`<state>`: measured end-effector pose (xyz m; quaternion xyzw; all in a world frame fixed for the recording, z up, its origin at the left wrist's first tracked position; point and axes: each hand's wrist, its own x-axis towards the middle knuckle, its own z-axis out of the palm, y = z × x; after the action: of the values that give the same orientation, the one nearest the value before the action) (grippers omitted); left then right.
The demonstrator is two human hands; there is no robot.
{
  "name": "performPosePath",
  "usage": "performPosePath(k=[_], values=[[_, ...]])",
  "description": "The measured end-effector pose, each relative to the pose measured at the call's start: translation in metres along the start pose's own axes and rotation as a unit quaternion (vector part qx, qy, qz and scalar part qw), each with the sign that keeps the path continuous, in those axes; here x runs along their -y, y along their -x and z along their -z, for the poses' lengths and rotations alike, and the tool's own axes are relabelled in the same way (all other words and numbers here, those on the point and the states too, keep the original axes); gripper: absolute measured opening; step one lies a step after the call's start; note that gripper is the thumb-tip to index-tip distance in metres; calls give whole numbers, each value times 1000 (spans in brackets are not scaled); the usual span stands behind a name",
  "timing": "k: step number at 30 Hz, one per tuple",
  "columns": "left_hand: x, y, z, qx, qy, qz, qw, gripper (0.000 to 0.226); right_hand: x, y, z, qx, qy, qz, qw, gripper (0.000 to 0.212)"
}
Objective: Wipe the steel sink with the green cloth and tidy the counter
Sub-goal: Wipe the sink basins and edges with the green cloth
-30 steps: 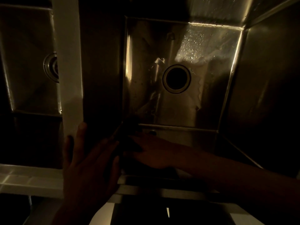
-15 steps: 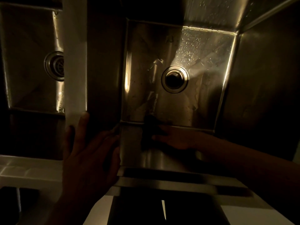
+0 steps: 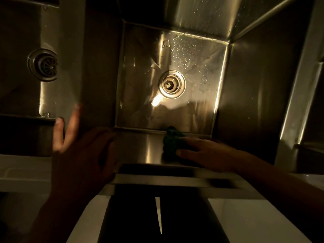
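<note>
I look down into a dim steel sink (image 3: 254, 88) with wet streaks on its floor and a round drain (image 3: 172, 84) in the middle. The bunched green cloth (image 3: 171, 141) lies against the sink's near wall, just below the floor's front edge. My right hand (image 3: 208, 155) presses it there with fingers laid flat over it. My left hand (image 3: 78, 151) rests spread on the divider between the two basins, fingers straight.
A second basin with its own drain (image 3: 43, 64) lies to the left of the divider (image 3: 94, 67). The pale counter edge (image 3: 19, 171) runs along the front, and a steel ledge (image 3: 298, 95) borders the sink on the right.
My right hand has slid the cloth rightward along the near wall, from the front left corner toward the middle. My left hand has stayed on the divider, its fingers spreading more.
</note>
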<state>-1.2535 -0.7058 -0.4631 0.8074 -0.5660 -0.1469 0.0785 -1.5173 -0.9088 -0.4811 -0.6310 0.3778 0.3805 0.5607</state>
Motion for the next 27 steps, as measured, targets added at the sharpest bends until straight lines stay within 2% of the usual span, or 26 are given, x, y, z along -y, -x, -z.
performPosePath(k=[3, 6, 8, 10, 12, 14, 15, 17, 19, 22, 25, 27], values=[[-25, -1, -5, 12, 80, 6, 997, 30, 7, 27, -5, -28, -27, 20, 999, 44], [-69, -5, -17, 79, 177, -28, 981, 41, 2, 45, -1, -45, -46, 20, 998, 41], [-99, -13, -22, 145, 123, -23, 982, 53, -5, 55, 6, -59, -50, 14, 997, 39], [-120, -22, -24, 246, 51, 1, 968, 70, -14, 61, 10, -74, -49, 7, 996, 28], [-130, -24, -31, 273, 89, 26, 958, 74, -21, 63, 13, -90, -18, 1, 996, 20], [-143, -27, -41, 259, 168, 5, 951, 76, -30, 62, 16, -116, 38, 9, 992, 28], [-150, -31, -45, 277, 148, -25, 949, 78, -35, 60, 20, -134, 106, 22, 985, 36], [-163, -40, -55, 317, 119, -43, 940, 77, -46, 53, 31, -143, 305, 37, 941, 51], [-173, -47, -68, 351, 136, -40, 925, 76, -57, 46, 46, -94, 430, -25, 898, 59], [-181, -53, -87, 411, 201, -16, 889, 85, -74, 35, 61, -21, 498, -112, 860, 52], [-188, -65, -98, 487, 220, -1, 846, 98, -81, 18, 63, -12, 546, -130, 828, 44], [-191, -72, -104, 518, 211, -8, 829, 98, -79, 1, 68, 2, 565, -156, 810, 49]])
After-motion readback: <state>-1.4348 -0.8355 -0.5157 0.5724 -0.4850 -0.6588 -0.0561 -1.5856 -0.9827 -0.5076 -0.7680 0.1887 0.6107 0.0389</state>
